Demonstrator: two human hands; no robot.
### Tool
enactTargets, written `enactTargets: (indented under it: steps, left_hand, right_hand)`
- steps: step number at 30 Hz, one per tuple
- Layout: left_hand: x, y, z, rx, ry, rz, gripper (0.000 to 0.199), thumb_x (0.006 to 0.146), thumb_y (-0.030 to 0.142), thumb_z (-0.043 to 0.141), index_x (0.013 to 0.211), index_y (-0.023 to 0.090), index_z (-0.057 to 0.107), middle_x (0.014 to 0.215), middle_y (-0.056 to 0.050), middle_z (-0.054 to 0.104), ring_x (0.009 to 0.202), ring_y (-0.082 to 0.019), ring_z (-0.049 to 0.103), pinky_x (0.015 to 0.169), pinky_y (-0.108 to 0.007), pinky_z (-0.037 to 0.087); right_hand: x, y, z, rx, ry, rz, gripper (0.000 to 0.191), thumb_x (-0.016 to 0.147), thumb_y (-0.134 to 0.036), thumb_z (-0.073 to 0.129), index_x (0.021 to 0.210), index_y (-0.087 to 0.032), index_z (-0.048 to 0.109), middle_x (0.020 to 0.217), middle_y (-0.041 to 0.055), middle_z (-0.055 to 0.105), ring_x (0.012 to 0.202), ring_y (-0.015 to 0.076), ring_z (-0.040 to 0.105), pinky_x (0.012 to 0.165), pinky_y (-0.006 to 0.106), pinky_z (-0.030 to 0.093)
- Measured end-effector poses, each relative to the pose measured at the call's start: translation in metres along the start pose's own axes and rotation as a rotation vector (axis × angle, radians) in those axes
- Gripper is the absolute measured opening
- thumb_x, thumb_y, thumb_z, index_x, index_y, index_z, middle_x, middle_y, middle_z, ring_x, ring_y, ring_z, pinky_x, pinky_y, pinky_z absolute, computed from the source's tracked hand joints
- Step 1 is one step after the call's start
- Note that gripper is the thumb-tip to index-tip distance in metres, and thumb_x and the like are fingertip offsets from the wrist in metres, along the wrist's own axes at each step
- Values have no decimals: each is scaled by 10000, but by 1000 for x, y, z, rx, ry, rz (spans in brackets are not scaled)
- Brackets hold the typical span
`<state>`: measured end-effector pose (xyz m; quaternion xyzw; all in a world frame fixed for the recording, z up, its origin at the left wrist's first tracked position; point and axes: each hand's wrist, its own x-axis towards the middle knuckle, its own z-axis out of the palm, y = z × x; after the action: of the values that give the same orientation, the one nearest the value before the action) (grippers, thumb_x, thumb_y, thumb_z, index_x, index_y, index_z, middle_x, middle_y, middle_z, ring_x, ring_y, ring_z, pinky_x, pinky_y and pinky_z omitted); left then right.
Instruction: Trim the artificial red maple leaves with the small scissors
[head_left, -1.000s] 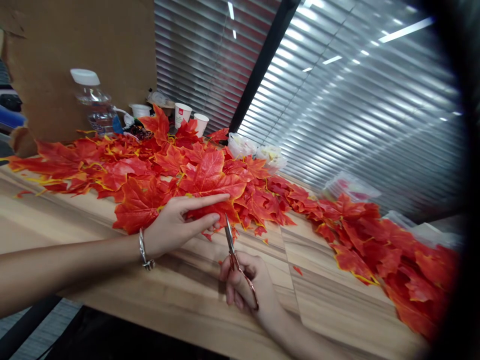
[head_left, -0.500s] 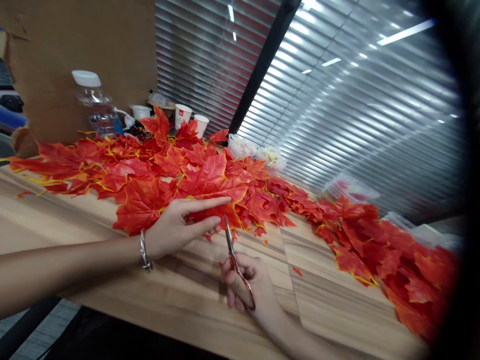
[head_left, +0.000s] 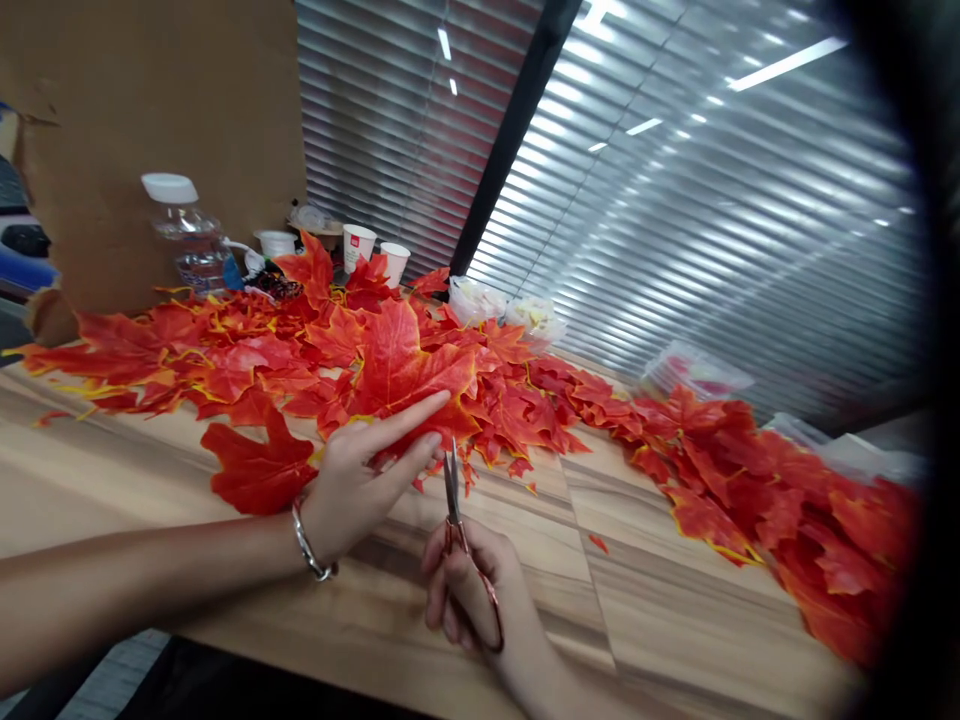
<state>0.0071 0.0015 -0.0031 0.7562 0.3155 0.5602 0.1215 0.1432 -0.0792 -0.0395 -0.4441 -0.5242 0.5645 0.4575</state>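
Note:
My left hand (head_left: 375, 465), with a silver bracelet (head_left: 311, 545) at the wrist, is closed on a large red artificial maple leaf (head_left: 409, 365) with yellow edges. Thumb and index finger point right along the leaf; the other fingers are mostly hidden. A darker red leaf (head_left: 255, 465) hangs at the left of this hand, apparently joined to what it holds. My right hand (head_left: 476, 585) grips copper-handled scissors (head_left: 452, 490). Their slim blades are parted and point up, just below and right of the left fingertips, close to the leaf's lower edge.
Red leaves (head_left: 187, 345) are heaped across the wooden table (head_left: 540, 540), and a leaf garland (head_left: 750, 480) runs down the right. Behind stand a plastic bottle (head_left: 187, 235), paper cups (head_left: 358, 248), plastic bags (head_left: 476, 300) and a cardboard sheet (head_left: 165, 90). A small red scrap (head_left: 598, 543) lies at centre right.
The scissor blades have parted, and the right hand has shifted slightly down and left. My left hand has tilted and lowered, and the leaf at its left has swung down. The view has shifted slightly.

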Motion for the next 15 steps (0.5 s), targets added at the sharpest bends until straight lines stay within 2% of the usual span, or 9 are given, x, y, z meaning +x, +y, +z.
enactTargets:
  steps: [4,10,15]
  left_hand:
    - [-2,0,-1,28,-23,-23,406,782,246,596,1185,242,551,562,53,612,452,-57,436,462,-166,381]
    - [-5,-3,-3,22,-26,-73,457,792,242,583,1240,258,493,753,9,699,622,-115,602,559,-211,480]
    - [-5,-7,-4,27,-17,-70,469,787,227,586,1243,270,484,839,4,704,669,-133,632,602,-238,518]
  right_hand:
    - [2,-1,10,1,64,-5,527,708,-665,488,719,-140,450,446,-22,493,306,25,341,300,118,219]
    - [10,5,24,-38,150,-24,445,757,-589,503,720,-149,448,471,-31,492,331,31,374,305,113,243]
    - [17,0,32,-13,201,-89,409,763,-544,534,700,-146,463,473,-38,481,343,30,369,320,121,267]
